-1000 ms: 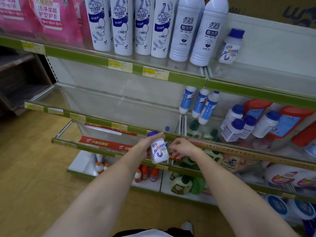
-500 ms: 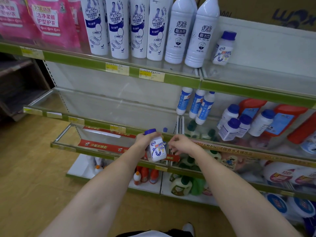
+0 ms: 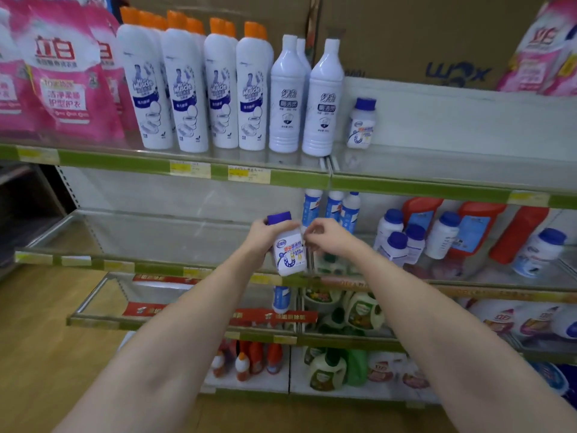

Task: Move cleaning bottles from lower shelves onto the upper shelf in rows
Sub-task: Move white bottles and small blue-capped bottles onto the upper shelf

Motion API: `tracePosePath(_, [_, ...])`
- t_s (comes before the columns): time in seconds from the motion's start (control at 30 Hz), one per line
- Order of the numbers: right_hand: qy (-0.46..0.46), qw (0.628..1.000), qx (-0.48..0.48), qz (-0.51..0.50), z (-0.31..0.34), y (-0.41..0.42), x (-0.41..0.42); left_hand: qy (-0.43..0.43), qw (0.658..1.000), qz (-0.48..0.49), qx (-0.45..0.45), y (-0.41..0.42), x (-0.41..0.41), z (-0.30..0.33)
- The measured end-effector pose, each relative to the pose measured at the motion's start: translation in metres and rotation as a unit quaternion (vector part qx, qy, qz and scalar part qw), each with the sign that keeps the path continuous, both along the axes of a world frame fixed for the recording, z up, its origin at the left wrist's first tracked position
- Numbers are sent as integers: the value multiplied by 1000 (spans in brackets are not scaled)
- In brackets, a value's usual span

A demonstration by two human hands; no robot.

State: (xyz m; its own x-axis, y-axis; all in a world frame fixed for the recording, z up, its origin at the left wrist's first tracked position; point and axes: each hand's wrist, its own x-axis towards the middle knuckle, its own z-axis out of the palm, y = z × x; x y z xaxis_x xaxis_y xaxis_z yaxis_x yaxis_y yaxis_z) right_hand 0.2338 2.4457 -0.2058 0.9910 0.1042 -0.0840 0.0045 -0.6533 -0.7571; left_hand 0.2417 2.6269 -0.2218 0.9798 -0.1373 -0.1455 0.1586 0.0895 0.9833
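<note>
My left hand [image 3: 265,237] grips a small white bottle with a blue cap [image 3: 288,254], held in front of the second shelf. Beside it, my right hand [image 3: 324,237] has curled fingers touching the bottle's right side near the shoulder. On the upper shelf [image 3: 437,182] stands one matching small bottle [image 3: 360,125], right of two tall white bottles [image 3: 323,101] and a row of orange-capped white bottles [image 3: 187,89]. More small blue-capped bottles [image 3: 402,242] stand on the second shelf at the right.
Pink detergent bags [image 3: 59,82] fill the upper shelf's left end. Red jugs [image 3: 474,226] and slim blue-white bottles [image 3: 334,207] sit on the second shelf. Green jugs [image 3: 331,367] and small orange bottles [image 3: 249,357] are on the lowest shelves. Cardboard boxes [image 3: 437,39] sit on top.
Both hands have risen with the small bottle from the third shelf's edge to the second shelf's level. The view has tilted upward, showing more of the upper shelf.
</note>
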Motion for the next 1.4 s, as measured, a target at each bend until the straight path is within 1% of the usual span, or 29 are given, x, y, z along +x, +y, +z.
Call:
tracePosePath(0.07, [-41, 999, 3, -4, 28, -8, 8, -58, 998, -18, 7, -10, 5, 33])
tracePosePath(0.17, [-117, 992, 19, -42, 65, -21, 15, -136, 990, -41, 0, -22, 11, 79])
tracePosePath(0.27, [-196, 978, 10, -72, 94, -39, 21, -175, 983, -51, -15, -37, 15, 121])
tracePosePath(0.33, [-227, 968, 17, -108, 107, -53, 26, -191, 981, -41, -20, -52, 20, 144])
tracePosePath(0.43, [-245, 959, 14, -144, 120, -74, 31, -234, 971, -36, -6, -78, 28, 172])
tracePosePath(0.5, [-256, 954, 14, -155, 124, -87, 37, -263, 964, -32, 26, -93, 35, 186])
tracePosePath(0.7, [-237, 953, 22, -189, 128, -130, 60, -334, 939, -24, 77, -142, 70, 205])
tracePosePath(0.83, [-214, 953, 35, -212, 130, -156, 85, -335, 933, -38, 124, -172, 104, 195])
tracePosePath(0.93, [-203, 955, 35, -212, 125, -171, 108, -286, 942, -42, 173, -191, 125, 179])
tracePosePath(1.0, [-194, 959, 34, -204, 121, -179, 124, -280, 941, -17, 190, -200, 137, 174])
tracePosePath(1.1, [-175, 967, 26, -185, 116, -189, 144, -287, 929, 11, 232, -206, 152, 175])
tracePosePath(1.2, [-166, 972, 28, -163, 112, -194, 161, -286, 926, 27, 244, -208, 165, 173])
tracePosePath(1.33, [-174, 976, 6, -130, 109, -192, 176, -284, 914, 53, 284, -211, 179, 170])
tracePosePath(1.4, [-180, 976, 5, -121, 108, -190, 180, -286, 910, 77, 289, -214, 181, 168])
